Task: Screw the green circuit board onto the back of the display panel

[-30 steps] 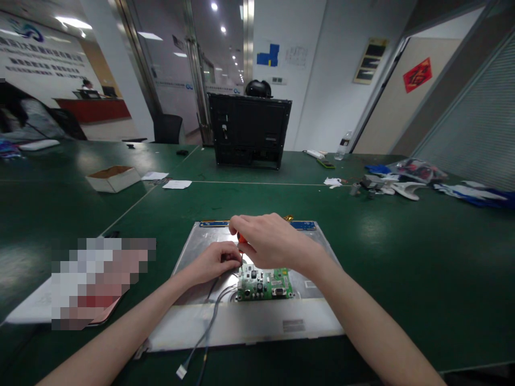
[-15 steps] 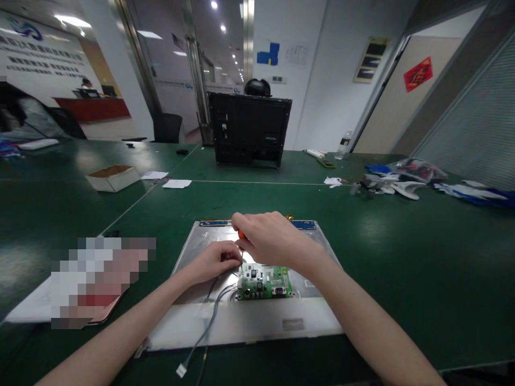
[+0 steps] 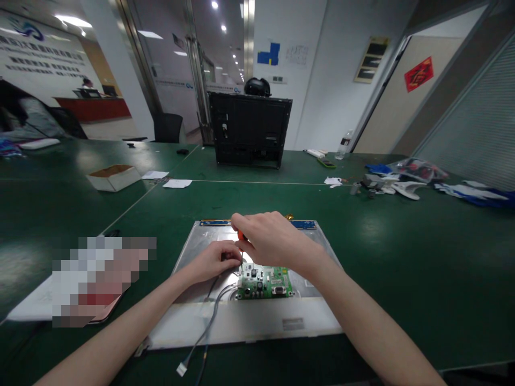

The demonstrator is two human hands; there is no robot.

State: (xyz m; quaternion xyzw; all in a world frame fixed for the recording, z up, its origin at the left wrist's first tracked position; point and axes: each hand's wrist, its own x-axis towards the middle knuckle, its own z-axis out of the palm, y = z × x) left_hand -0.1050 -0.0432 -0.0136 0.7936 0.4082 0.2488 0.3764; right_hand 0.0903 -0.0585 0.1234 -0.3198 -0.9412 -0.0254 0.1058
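Observation:
My right hand point(image 3: 277, 238) is closed around the orange handle of a screwdriver point(image 3: 241, 235), held upright. Its thin shaft points down at the upper left corner of a green circuit board point(image 3: 267, 284). Beside the shaft, my left hand point(image 3: 217, 258) has thumb and fingers pinched together; whatever is between them is hidden. The board lies on the back of a flat display panel point(image 3: 189, 324), silver metal with a white lower strip. Grey cables point(image 3: 216, 313) run from the board's left side over the panel's front edge to a white plug point(image 3: 182, 369).
A black monitor housing point(image 3: 251, 128) stands across the green table point(image 3: 402, 279). An open cardboard box point(image 3: 115, 179) and papers point(image 3: 177, 183) lie at the left. Bags and small parts point(image 3: 378, 182) are at the right, near a plastic bottle point(image 3: 343, 146). A blurred-out item covers the near left.

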